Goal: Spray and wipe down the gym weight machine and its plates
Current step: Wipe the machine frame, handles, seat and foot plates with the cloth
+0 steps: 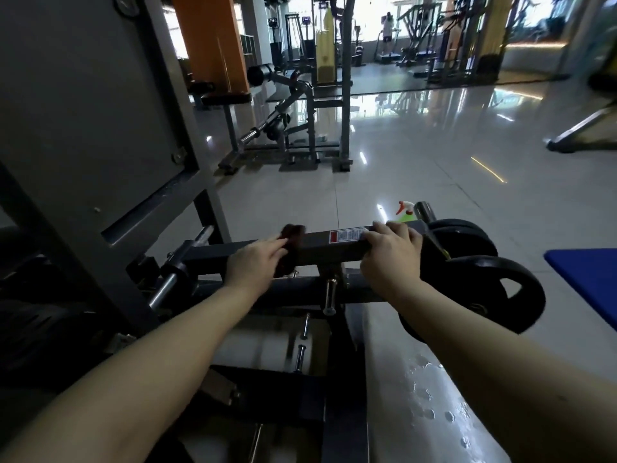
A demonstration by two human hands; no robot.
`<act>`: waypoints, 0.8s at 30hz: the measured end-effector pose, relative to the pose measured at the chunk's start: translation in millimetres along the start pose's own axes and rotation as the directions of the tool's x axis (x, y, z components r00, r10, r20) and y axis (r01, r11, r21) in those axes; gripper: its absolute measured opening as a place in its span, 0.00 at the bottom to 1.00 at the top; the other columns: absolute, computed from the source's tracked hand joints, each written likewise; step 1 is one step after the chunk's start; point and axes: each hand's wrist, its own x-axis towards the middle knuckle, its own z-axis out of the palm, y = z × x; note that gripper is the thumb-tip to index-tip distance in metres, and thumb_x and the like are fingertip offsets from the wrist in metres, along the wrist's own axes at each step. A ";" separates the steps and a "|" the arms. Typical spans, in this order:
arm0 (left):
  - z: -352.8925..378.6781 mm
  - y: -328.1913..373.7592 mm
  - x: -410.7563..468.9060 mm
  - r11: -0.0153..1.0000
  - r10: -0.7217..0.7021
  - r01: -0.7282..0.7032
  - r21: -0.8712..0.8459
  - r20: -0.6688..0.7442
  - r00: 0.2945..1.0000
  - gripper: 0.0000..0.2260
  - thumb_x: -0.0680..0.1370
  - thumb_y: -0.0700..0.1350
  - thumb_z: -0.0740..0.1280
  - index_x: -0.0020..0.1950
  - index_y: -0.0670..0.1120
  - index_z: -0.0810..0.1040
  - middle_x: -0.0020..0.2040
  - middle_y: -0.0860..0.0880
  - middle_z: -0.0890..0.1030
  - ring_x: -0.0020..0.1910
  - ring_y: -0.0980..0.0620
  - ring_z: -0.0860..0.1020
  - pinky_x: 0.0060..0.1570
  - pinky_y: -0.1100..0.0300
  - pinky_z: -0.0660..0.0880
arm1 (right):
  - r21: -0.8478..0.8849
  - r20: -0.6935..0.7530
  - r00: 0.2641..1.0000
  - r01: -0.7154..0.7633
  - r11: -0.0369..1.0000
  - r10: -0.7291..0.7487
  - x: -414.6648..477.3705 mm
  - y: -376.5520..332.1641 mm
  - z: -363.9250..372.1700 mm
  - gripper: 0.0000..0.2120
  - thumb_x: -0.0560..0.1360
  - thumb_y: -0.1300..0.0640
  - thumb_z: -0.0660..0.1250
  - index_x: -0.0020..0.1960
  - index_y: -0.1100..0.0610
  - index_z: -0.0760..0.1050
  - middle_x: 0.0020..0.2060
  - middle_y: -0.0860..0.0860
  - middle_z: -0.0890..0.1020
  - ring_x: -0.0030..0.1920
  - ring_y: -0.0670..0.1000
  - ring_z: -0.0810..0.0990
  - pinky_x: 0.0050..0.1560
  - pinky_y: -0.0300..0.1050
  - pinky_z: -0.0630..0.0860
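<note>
Both hands are working on one square bar (320,252) of the weight machine, and that bar is what the next stroke depends on: its long axis is running left to right across the view, rising slightly toward the right, just ahead of the person and within reach of either arm. The left hand (257,265) is curling its fingers over a dark cloth (292,238) and pressing it onto the top and front of the bar, left of a red-and-white warning label (347,235). The right hand (390,253) is wrapping round the bar just past that label, fingers over the top, holding nothing else and apparently steadying the arm. The black plates (474,282) are hanging at the bar's right end, touching or nearly touching the right wrist, so they are lying much nearer the right hand than the cloth hand. Judging from this, any wipe is going to have to travel rightward along the bar's length, and the steadying hand is sitting squarely in that path; it is likely needing to lift or slide away first. The spray bottle (405,210) is standing on the floor (434,162) beyond the bar, behind the right hand, out of both grips. Water droplets are beading on the pale grey surface (427,396) below the right forearm.
</note>
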 end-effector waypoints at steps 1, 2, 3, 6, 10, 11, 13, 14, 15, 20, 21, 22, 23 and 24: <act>-6.8 -18.2 -3.7 0.998 -0.052 0.051 0.041 0.010 0.999 0.13 0.82 0.50 0.66 0.67 0.55 0.81 0.67 0.54 0.81 0.62 0.46 0.81 0.58 0.50 0.78 | -0.004 0.010 1.000 0.006 1.000 -0.006 -1.7 1.1 -0.5 0.23 0.75 0.53 0.65 0.70 0.47 0.76 0.72 0.49 0.74 0.75 0.56 0.63 0.73 0.55 0.54; -14.3 -32.8 -6.2 0.992 -0.111 0.109 0.069 0.020 0.994 0.13 0.82 0.50 0.66 0.67 0.53 0.81 0.67 0.51 0.81 0.62 0.44 0.80 0.58 0.49 0.78 | -0.002 0.021 1.000 0.011 1.000 -0.011 -2.8 2.1 -1.2 0.24 0.75 0.53 0.65 0.71 0.47 0.75 0.74 0.49 0.72 0.76 0.56 0.62 0.74 0.56 0.53; -20.8 -45.2 -8.0 0.980 -0.177 0.175 0.092 0.021 0.984 0.13 0.82 0.49 0.67 0.66 0.51 0.82 0.66 0.50 0.81 0.63 0.43 0.80 0.58 0.48 0.77 | 0.003 0.033 0.999 0.012 1.000 -0.013 -3.8 2.8 -1.7 0.24 0.75 0.52 0.65 0.71 0.46 0.74 0.75 0.50 0.71 0.77 0.56 0.61 0.75 0.55 0.51; -32.4 -56.7 -16.8 0.920 -0.393 0.392 -0.029 -0.105 0.914 0.12 0.81 0.47 0.69 0.63 0.45 0.84 0.61 0.44 0.84 0.60 0.41 0.81 0.58 0.51 0.76 | -0.001 0.042 0.999 0.014 1.000 -0.014 -4.3 1.7 -3.3 0.24 0.76 0.48 0.64 0.72 0.48 0.73 0.76 0.51 0.69 0.79 0.57 0.57 0.77 0.58 0.49; -26.5 -57.3 -37.6 0.449 -0.859 0.667 -0.595 -0.082 0.505 0.14 0.83 0.46 0.66 0.66 0.42 0.81 0.61 0.43 0.82 0.60 0.41 0.80 0.61 0.53 0.75 | -0.018 0.019 0.998 0.061 0.998 -0.060 -5.6 -12.9 5.4 0.23 0.76 0.49 0.65 0.71 0.47 0.72 0.77 0.52 0.67 0.79 0.57 0.54 0.76 0.61 0.48; -24.9 -58.7 -39.1 0.330 -0.909 0.651 -0.684 -0.043 0.415 0.14 0.83 0.46 0.66 0.66 0.42 0.81 0.61 0.42 0.82 0.59 0.42 0.80 0.62 0.52 0.75 | -0.018 0.021 0.997 0.073 0.997 -0.072 -5.2 -17.6 9.0 0.24 0.76 0.49 0.65 0.72 0.47 0.71 0.77 0.53 0.66 0.79 0.57 0.53 0.76 0.61 0.48; -25.8 -59.5 -38.2 0.207 -0.947 0.595 -0.777 -0.007 0.321 0.13 0.83 0.45 0.67 0.65 0.41 0.81 0.60 0.41 0.83 0.58 0.42 0.81 0.60 0.53 0.76 | -0.031 0.040 0.995 0.091 0.995 -0.089 -4.1 -26.7 17.4 0.27 0.76 0.48 0.66 0.74 0.47 0.69 0.77 0.53 0.66 0.79 0.58 0.53 0.77 0.62 0.49; -27.0 -58.4 -35.8 0.190 -0.953 0.575 -0.796 -0.009 0.302 0.13 0.82 0.46 0.67 0.65 0.42 0.80 0.60 0.41 0.83 0.58 0.42 0.81 0.60 0.53 0.77 | -0.042 0.043 0.995 0.090 0.995 -0.089 -4.1 -30.0 21.3 0.29 0.75 0.48 0.66 0.75 0.48 0.68 0.76 0.53 0.67 0.79 0.58 0.54 0.77 0.62 0.49; -27.4 -57.4 -33.2 0.185 -0.957 0.563 -0.806 -0.016 0.291 0.13 0.82 0.46 0.68 0.65 0.43 0.80 0.61 0.42 0.82 0.59 0.42 0.81 0.60 0.52 0.77 | -0.051 0.039 0.996 0.088 0.995 -0.086 -5.0 -32.6 25.3 0.30 0.75 0.48 0.67 0.76 0.49 0.67 0.76 0.53 0.67 0.78 0.58 0.55 0.78 0.63 0.49; -13.0 -47.2 -9.9 0.198 -0.942 0.509 -0.838 -0.020 0.335 0.12 0.80 0.47 0.71 0.63 0.48 0.76 0.62 0.45 0.78 0.58 0.45 0.78 0.54 0.55 0.74 | -0.068 -0.045 0.991 0.120 0.991 -0.123 -2.6 -28.0 40.4 0.31 0.73 0.47 0.68 0.75 0.48 0.67 0.74 0.53 0.68 0.77 0.58 0.58 0.78 0.63 0.49; -8.1 -42.6 -5.5 0.203 -0.943 0.522 -0.829 -0.022 0.331 0.12 0.80 0.49 0.70 0.61 0.49 0.75 0.62 0.46 0.77 0.57 0.46 0.77 0.54 0.55 0.74 | -0.080 -0.052 0.989 0.133 0.988 -0.137 -2.1 -25.8 42.6 0.32 0.73 0.47 0.69 0.75 0.48 0.66 0.74 0.53 0.68 0.77 0.58 0.58 0.78 0.63 0.49; -4.5 -35.0 -3.0 0.198 -0.949 0.540 -0.818 -0.021 0.316 0.10 0.80 0.50 0.70 0.59 0.51 0.73 0.61 0.47 0.75 0.56 0.47 0.77 0.53 0.54 0.75 | -0.093 -0.055 0.987 0.144 0.985 -0.150 -2.3 -24.4 44.3 0.33 0.73 0.47 0.70 0.76 0.49 0.66 0.75 0.54 0.68 0.77 0.58 0.58 0.78 0.63 0.49; -0.2 -23.3 -1.6 0.179 -0.954 0.557 -0.811 -0.004 0.301 0.09 0.81 0.51 0.69 0.58 0.52 0.72 0.61 0.47 0.74 0.56 0.48 0.76 0.53 0.54 0.74 | -0.103 -0.058 0.986 0.150 0.983 -0.156 -3.3 -23.6 45.4 0.34 0.72 0.47 0.71 0.76 0.50 0.65 0.75 0.54 0.68 0.77 0.58 0.58 0.78 0.63 0.49; 4.5 -7.0 -0.3 0.144 -0.954 0.561 -0.815 0.036 0.297 0.09 0.82 0.51 0.68 0.57 0.52 0.70 0.61 0.48 0.73 0.56 0.49 0.75 0.52 0.56 0.72 | -0.108 -0.062 0.985 0.151 0.983 -0.159 -4.6 -22.7 46.0 0.35 0.72 0.47 0.72 0.77 0.50 0.65 0.75 0.54 0.67 0.77 0.59 0.58 0.78 0.62 0.48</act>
